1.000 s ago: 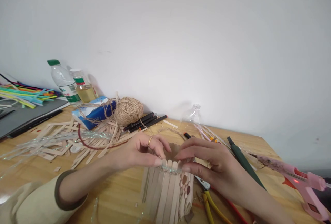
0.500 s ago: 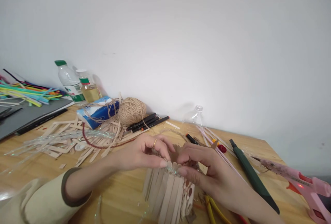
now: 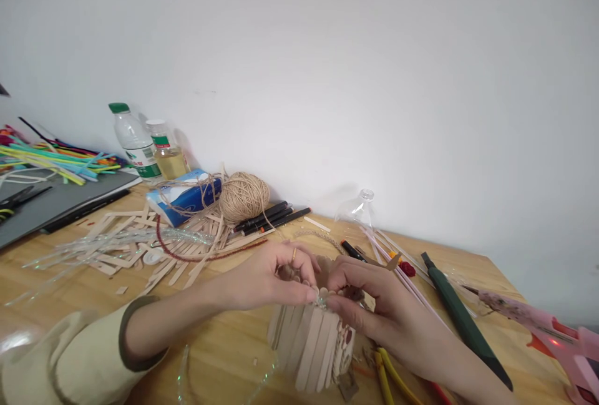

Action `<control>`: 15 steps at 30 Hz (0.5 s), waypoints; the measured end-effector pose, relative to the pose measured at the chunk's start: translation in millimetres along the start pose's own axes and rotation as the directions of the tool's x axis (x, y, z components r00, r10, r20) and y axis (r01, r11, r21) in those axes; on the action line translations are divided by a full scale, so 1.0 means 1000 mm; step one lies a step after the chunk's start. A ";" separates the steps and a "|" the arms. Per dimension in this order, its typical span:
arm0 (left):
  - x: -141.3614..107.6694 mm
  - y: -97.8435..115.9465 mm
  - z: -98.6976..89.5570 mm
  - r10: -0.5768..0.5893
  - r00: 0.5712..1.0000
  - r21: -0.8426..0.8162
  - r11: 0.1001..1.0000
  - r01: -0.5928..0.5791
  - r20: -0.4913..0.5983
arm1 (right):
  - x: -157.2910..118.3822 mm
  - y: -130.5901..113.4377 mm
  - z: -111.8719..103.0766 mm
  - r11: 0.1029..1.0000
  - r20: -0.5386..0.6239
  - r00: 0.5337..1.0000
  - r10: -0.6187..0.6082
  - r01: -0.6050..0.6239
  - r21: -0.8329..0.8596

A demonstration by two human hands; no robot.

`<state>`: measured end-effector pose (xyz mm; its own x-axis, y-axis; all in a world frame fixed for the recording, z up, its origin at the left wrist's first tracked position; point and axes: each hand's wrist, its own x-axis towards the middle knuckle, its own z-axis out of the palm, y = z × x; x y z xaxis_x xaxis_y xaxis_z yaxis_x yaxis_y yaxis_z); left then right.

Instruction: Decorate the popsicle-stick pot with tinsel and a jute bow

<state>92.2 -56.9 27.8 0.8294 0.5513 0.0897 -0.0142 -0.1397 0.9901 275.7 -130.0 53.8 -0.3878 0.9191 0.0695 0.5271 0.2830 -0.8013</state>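
from my end, i see the stick container (image 3: 309, 342) at the near middle of the table (image 3: 224, 342), upright with a slight tilt, and i take every place from it. my left hand (image 3: 281, 277) is at its rim with thumb and forefinger pinching the edge; my right hand (image 3: 379, 292) pinches the same rim just beside, thumb on the outside. the fingertips hide how firmly either one presses.

as for progress, i judge the visible side wall well formed: its sticks stand side by side, and glittery trim (image 3: 321, 301) lies along the rim between my thumbs. the round pieces on the container's right side are in place. what seems left is the fixing of the trim at the pinched spot; how far it runs around the rest of the rim, i cannot tell.

for room, the pliers (image 3: 384, 377) lie close to the container's right, under my right forearm, with the green-handled tool (image 3: 461, 317) farther right and the pink glue gun (image 3: 524, 317) beyond that, its red light lit, near the table's right side. past the container, the marker pens (image 3: 264, 216) and twine ball (image 3: 244, 197) sit toward the wall (image 3: 327, 80). i find the widest slack left of the container, short of the loose sticks (image 3: 112, 249), though a glittery strand (image 3: 264, 380) trails there.
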 end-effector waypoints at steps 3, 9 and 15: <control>0.000 0.000 0.001 0.006 1.000 0.005 1.000 -0.006 -0.025 | 0.000 0.001 -0.001 0.999 -0.004 1.000 -0.017 0.017 0.029; 0.001 -0.001 -0.003 0.033 0.999 -0.071 0.997 -0.036 -0.042 | -0.006 0.007 -0.009 0.992 -0.105 0.993 -0.056 0.067 0.107; 0.001 -0.008 -0.009 0.087 0.995 -0.140 0.986 -0.092 -0.045 | -0.006 0.012 -0.017 0.995 -0.057 0.997 -0.054 0.058 0.075</control>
<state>88.3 -47.8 20.8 0.7994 0.5732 0.1802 -0.1691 -0.0731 0.9829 297.5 -127.5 54.4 -0.3722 0.9166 0.1462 0.4455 0.3146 -0.8382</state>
